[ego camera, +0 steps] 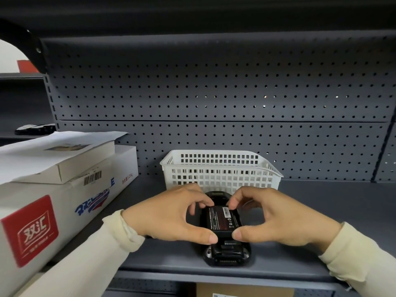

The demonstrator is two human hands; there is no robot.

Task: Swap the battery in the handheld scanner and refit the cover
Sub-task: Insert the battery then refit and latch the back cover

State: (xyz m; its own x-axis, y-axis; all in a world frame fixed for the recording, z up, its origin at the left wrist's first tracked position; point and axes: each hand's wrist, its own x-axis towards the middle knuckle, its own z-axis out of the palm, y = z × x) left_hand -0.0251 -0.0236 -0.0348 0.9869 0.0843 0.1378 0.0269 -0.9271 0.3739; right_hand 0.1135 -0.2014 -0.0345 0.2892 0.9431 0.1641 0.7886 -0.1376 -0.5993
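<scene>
My left hand (171,213) and right hand (276,217) pinch the battery (224,219) by its ends, fingers (205,201) closed on it, over the open back of the scanner (227,254) lying face down on the shelf (321,211). If I press it in tilted, I judge it could jam or miss the contacts. Just behind, the white basket (220,168) looks empty, though its floor is hidden
</scene>
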